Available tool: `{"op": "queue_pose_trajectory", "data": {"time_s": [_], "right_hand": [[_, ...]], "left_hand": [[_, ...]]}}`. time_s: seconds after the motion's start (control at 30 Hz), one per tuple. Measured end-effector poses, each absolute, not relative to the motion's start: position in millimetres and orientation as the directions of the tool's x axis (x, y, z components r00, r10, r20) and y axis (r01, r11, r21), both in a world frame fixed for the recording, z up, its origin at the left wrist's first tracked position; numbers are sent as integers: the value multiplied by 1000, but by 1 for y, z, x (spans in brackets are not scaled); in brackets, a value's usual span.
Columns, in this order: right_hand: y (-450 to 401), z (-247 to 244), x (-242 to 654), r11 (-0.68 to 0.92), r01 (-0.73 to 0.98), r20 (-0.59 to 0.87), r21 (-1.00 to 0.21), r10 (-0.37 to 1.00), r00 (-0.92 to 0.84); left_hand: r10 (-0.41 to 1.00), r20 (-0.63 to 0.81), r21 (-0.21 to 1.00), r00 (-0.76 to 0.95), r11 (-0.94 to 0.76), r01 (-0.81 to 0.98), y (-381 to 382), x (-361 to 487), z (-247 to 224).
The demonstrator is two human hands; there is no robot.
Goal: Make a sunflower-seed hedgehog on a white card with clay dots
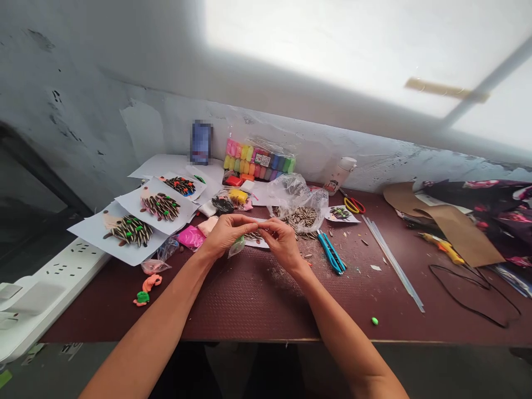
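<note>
Logging left hand (228, 234) and right hand (281, 242) pinched fingertip to fingertip above a clear plastic bag (236, 247); I judge it light, soft, best held at top.

left hand (226, 234): curled inward | right hand (283, 241): curled inward | nearly touching

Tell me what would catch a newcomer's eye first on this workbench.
Seed-and-clay hedgehog pictures on white cards draw the eye at the left of the maroon table. Behind them, a rainbow pack of modeling clay sits by the wall. At center, the left hand and the right hand pinch something small between them.
</note>
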State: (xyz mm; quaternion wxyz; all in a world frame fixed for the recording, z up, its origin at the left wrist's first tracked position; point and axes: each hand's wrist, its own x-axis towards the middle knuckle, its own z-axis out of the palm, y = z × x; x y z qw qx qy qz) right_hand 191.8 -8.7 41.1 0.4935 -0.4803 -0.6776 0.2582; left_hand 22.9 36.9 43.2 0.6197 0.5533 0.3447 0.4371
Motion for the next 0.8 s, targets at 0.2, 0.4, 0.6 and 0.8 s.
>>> {"op": "queue_pose_trajectory", "data": {"time_s": [0.2,0.4,0.6,0.8], "right_hand": [[-11,40,191,296,393,339,-871,940,43],[-9,46,195,283,346,335,-894,937,100],[-9,52,202,300,334,357,-894,926,122],[-9,55,198,228,213,242,-950,969,41]], "left_hand": [[934,71,988,350,-17,-155,35,24,44],[969,16,971,247,44,-233,36,21,47],[977,-26,953,214,89,-290,41,16,49],[979,-41,940,201,106,-323,46,11,49]]}}
